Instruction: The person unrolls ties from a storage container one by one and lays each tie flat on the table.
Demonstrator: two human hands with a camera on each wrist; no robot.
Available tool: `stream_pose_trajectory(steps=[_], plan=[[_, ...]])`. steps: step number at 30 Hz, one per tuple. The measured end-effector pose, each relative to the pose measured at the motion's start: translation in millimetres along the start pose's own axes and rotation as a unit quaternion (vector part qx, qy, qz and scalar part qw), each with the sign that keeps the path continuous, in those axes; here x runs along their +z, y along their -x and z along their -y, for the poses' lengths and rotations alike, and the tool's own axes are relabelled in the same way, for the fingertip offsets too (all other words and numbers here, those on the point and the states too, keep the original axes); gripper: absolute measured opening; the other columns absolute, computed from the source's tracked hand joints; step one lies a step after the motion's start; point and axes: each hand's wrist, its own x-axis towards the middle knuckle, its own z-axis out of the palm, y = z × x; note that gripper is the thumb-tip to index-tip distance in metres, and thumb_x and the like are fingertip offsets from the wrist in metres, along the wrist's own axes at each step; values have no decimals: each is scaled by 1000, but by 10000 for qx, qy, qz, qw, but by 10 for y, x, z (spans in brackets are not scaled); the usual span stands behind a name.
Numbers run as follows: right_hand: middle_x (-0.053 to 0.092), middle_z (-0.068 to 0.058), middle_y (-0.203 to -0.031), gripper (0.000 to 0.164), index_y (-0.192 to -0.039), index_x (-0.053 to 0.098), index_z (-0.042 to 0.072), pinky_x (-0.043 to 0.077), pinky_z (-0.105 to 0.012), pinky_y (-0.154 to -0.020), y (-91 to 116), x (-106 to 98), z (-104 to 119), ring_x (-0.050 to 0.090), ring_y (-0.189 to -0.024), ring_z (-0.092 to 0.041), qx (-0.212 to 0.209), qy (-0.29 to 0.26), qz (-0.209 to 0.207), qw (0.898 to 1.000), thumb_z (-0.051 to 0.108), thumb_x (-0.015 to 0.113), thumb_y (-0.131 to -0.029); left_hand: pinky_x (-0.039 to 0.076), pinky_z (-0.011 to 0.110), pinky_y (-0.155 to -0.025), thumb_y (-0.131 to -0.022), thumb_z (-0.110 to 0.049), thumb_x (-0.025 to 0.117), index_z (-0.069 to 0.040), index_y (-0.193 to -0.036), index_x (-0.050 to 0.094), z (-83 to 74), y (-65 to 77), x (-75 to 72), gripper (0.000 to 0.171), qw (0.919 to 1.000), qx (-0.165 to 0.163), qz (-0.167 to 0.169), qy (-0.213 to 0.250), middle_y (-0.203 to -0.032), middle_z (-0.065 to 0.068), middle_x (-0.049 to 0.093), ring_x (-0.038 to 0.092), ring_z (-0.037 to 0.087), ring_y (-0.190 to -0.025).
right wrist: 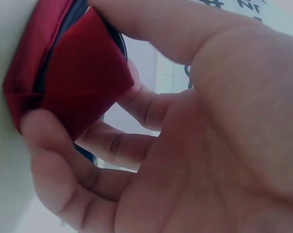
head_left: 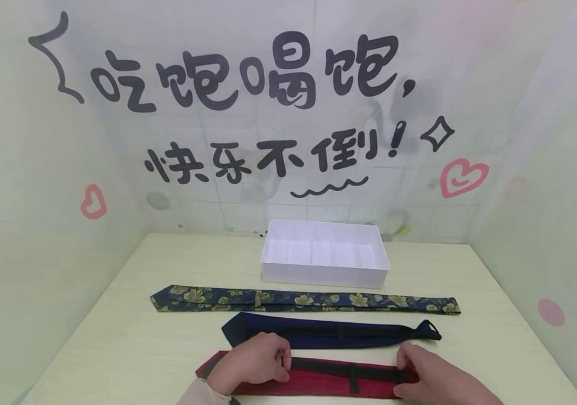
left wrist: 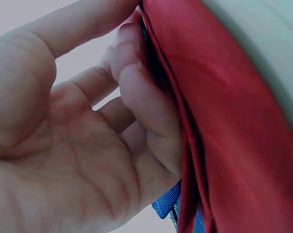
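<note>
A red necktie with a black lining strip lies nearest the front of the table, back side up. My left hand grips its left part, thumb and curled fingers at the tie's edge; in the left wrist view the red fabric runs along the fingers. At the other end, my right hand holds the folded tip between thumb and fingers, and the right wrist view shows this pointed red flap. Just behind lies a navy necktie, its left part close to my left knuckles.
Behind the navy tie, a dark blue necktie with gold flowers stretches across the table. A white divided box stands near the back wall. Printed curtain-like walls enclose the table's back and sides.
</note>
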Motion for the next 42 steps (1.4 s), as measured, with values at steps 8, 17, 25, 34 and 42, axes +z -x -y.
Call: stream_pose_trajectory(steps=[8, 17, 25, 34, 42], plan=[[56, -4, -81, 25, -97, 50, 9, 41, -28, -66, 7, -98, -56, 53, -77, -18, 94, 163, -509, 9985, 5, 72, -86, 38, 27, -56, -85, -10, 79, -18, -79, 66, -4, -6, -2, 16, 10000, -20, 35, 12, -59, -5, 51, 44, 13, -52], [59, 1, -83, 18, -95, 57, 9, 41, -23, -66, 23, -237, -327, 50, -75, -11, -494, 419, -656, 9957, 7, 74, -89, 38, 27, -56, -85, -10, 79, -18, -79, 66, -16, -4, 1, 16, 10000, -7, 15, -23, -58, -6, 51, 44, 13, -51], [57, -1, -89, 18, -91, 63, 15, 45, -29, -75, 4, -250, -419, 50, -85, -17, 61, 783, -932, 9925, 11, 80, -85, 38, 27, -56, -85, -11, 79, -18, -78, 66, -24, -15, 7, 16, 10000, -69, 6, -36, -58, -5, 49, 43, 13, -51], [59, -2, -82, 14, -89, 66, 10, 43, -33, -75, -4, -238, -421, 51, -80, -18, 413, 432, -902, 9941, 7, 78, -83, 38, 26, -56, -84, -11, 79, -20, -78, 66, 4, -10, -5, 17, 10000, -8, -3, -17, -57, -7, 49, 42, 12, -50], [59, -2, -81, 14, -88, 66, 9, 41, -31, -74, 1, -231, -431, 50, -80, -17, 398, 371, -958, 9939, 5, 78, -83, 38, 27, -56, -84, -11, 79, -20, -78, 66, 8, -12, 13, 17, 10000, -11, -16, 27, -57, -6, 49, 42, 12, -50]])
